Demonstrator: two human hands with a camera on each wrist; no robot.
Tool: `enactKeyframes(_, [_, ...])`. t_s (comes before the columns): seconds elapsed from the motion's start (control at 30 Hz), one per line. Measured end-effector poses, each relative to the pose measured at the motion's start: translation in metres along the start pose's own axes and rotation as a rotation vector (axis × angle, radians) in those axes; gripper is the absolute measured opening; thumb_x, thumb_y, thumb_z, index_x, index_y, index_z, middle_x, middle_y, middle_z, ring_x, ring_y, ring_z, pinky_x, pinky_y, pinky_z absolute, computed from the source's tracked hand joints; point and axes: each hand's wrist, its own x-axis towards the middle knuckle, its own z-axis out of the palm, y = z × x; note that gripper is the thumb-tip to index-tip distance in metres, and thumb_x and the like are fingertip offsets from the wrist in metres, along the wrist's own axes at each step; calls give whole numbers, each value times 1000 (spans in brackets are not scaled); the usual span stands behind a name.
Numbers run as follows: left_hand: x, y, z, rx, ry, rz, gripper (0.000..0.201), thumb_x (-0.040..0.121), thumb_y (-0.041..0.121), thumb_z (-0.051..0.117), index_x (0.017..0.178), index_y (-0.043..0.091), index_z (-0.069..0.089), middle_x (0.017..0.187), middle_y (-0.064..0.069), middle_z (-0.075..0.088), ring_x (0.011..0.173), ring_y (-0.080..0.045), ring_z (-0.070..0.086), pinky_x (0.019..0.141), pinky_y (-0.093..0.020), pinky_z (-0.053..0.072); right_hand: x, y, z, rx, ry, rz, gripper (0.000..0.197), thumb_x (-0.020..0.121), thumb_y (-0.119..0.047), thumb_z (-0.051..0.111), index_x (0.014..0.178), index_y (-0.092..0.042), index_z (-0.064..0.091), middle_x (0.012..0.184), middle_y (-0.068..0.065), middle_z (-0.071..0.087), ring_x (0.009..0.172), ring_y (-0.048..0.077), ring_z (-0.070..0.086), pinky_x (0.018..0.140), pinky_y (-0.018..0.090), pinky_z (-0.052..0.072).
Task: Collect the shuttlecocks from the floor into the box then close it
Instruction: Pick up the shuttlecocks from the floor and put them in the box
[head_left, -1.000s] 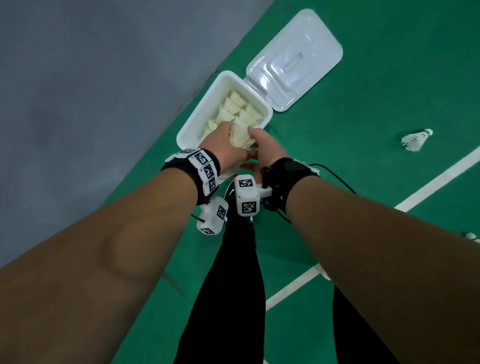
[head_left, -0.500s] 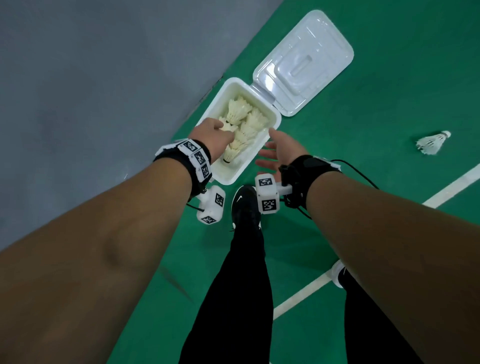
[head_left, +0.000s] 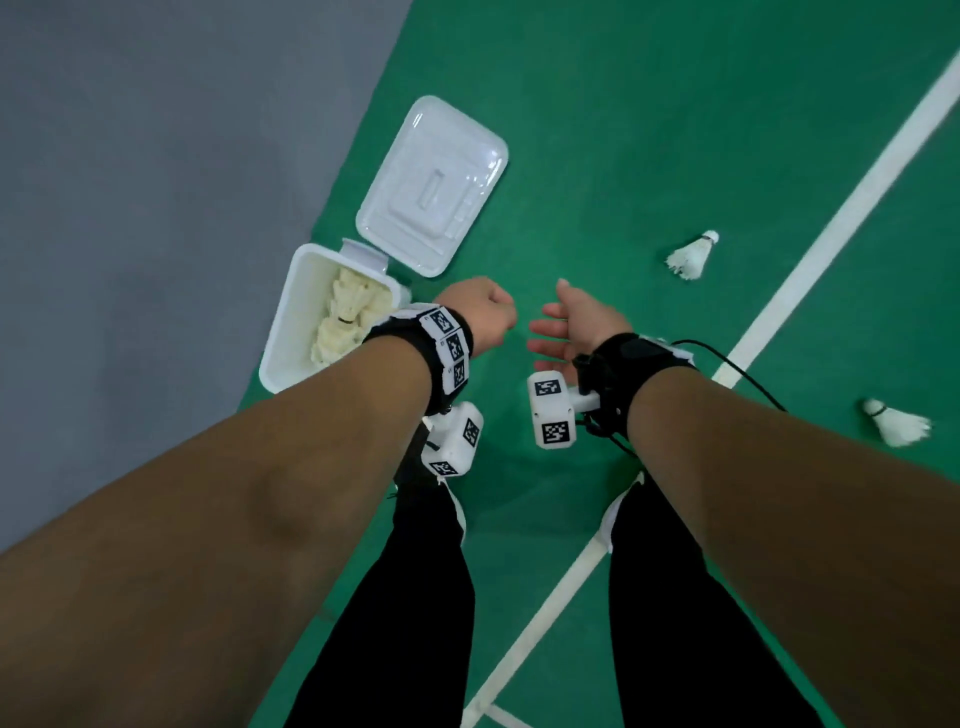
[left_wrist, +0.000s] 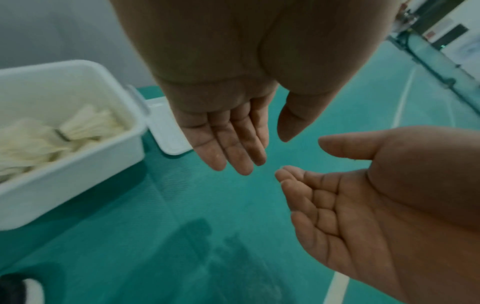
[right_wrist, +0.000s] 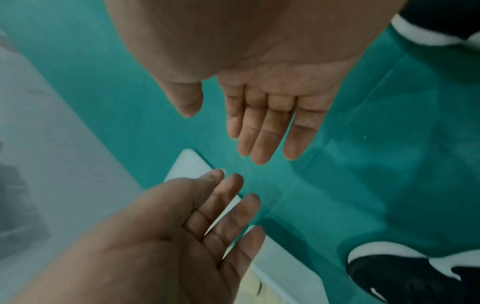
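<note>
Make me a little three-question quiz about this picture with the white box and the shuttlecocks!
1. True or false: the lid of the box lies flipped open on the green floor.
2. How many shuttlecocks lie loose on the floor in the head view?
A) none B) two C) five
3. Fill in: the left hand and the right hand are both ____ , holding nothing.

Key:
1. True.
2. B: one shuttlecock left of the white line, another shuttlecock right of it.
3. Open.
</note>
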Motion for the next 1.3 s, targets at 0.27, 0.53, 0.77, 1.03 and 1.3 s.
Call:
enactKeyframes(0.27, [6, 177, 96, 275, -113, 126, 13, 97, 22, 57, 92, 21, 69, 103, -3, 79, 92, -22, 77, 84, -37, 64, -22, -39, -210, 156, 124, -50, 42, 111, -47, 43, 120, -11, 61, 96, 5, 66, 76, 22, 63, 71, 38, 50])
enactKeyframes(0.53, [50, 238, 203, 641, -88, 234, 33, 102, 23, 53, 130, 13, 69, 114, -4, 70, 87, -22, 61, 70, -29, 46, 2, -6, -349, 278, 302, -24, 27, 107, -36, 52, 94, -14, 62, 87, 4, 69, 67, 19, 64, 60, 33, 49])
enactKeyframes(0.77, [132, 205, 228, 908, -196, 299, 54, 93, 39, 60, 148, 40, 56, 169, -2, 23, 138, -34, 48, 112, -42, 47, 67, 32, -335, 353, 283, 63, 26, 106, -35, 53, 101, -12, 65, 94, 6, 72, 66, 20, 65, 58, 29, 51])
enactKeyframes(1.03, [180, 177, 214, 1104, -251, 214, 89, 85, 1, 50, 162, 43, 32, 174, 14, -13, 161, -33, 10, 114, -50, 47, 109, 20, -300, 356, 208, 3, 31, 108, -33, 52, 124, -9, 65, 87, 3, 68, 67, 19, 64, 63, 30, 49])
enactKeyframes(1.3, [192, 194, 221, 1099, -119, 457, 88, 95, 23, 65, 168, 14, 16, 176, -2, 10, 157, -30, 27, 124, -40, 31, 120, 40, -320, 412, 276, 3, 26, 107, -29, 53, 116, -9, 66, 88, 6, 70, 63, 18, 66, 58, 27, 50])
